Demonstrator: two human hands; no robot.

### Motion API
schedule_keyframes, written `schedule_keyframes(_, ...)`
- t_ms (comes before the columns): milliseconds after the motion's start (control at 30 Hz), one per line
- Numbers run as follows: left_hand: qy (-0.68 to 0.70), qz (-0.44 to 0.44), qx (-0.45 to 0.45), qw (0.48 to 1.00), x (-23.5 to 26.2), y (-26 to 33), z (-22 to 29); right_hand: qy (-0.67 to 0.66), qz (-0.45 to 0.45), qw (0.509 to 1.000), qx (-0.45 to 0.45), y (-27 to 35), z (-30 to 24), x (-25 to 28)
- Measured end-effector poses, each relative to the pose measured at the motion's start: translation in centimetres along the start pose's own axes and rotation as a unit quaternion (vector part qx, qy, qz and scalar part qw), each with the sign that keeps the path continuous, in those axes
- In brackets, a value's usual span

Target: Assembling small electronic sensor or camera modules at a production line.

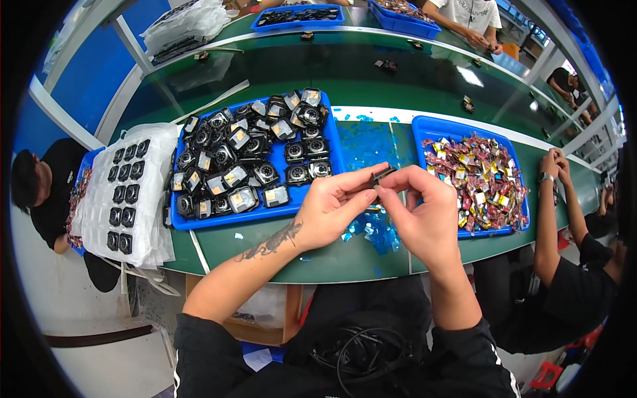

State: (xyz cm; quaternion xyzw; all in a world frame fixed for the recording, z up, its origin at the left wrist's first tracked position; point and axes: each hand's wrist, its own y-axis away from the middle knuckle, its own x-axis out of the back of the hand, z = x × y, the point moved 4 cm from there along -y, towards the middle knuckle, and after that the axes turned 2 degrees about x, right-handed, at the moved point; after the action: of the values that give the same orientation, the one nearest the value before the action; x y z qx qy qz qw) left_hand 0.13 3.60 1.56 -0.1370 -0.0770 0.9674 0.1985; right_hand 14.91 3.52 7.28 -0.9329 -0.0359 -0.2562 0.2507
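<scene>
My left hand (332, 205) and my right hand (428, 212) meet over the green bench, fingertips pinched on a small black part (383, 174). Its shape is mostly hidden by my fingers. Left of them lies a blue tray (337, 142) heaped with black watch cases (265, 174), some showing a round back, others a pale inside. To the right, another blue tray (419, 139) holds a pile of small reddish, yellow and white parts (474, 179). Scraps of shiny blue film (381, 235) are scattered beneath and beyond my hands.
At the left, a stack of clear plastic trays (99, 199) carries rows of watch cases. Behind a white rail, a dark green conveyor belt (265, 69) bears a few small parts. Other people sit at the left, right and far side. More blue trays (298, 18) stand beyond.
</scene>
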Motion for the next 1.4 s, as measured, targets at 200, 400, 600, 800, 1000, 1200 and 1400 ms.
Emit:
schedule_keyframes(200,-0.006,-0.004,-0.003,1.0,-0.5,0.2,0.2,-0.022,0.013,1.0,0.001,0.0,0.4,0.4)
schedule_keyframes(400,0.025,0.013,0.006,1.0,-0.1,-0.2,0.0,0.015,0.017,0.999,0.041,-0.1,0.8,0.2)
schedule_keyframes(600,0.098,0.086,-0.027,0.991,0.4,-0.6,0.9,-0.272,0.013,0.955,-0.113,2.1,3.0,0.3)
schedule_keyframes(800,-0.252,0.043,-0.093,0.962,0.4,0.3,2.2,-0.34,-0.022,0.929,-0.144,2.1,3.3,-0.1)
schedule_keyframes(1000,-0.388,0.02,-0.246,0.888,-0.7,0.4,3.0,-0.346,-0.05,0.927,-0.134,2.2,3.3,0.3)
schedule_keyframes(1200,-0.383,0.019,-0.185,0.905,-0.3,0.2,2.6,-0.378,-0.091,0.906,-0.166,1.9,3.9,1.0)
schedule_keyframes(1400,-0.233,0.034,-0.014,0.972,-0.4,0.1,1.0,-0.332,-0.066,0.928,-0.156,2.6,3.6,0.9)
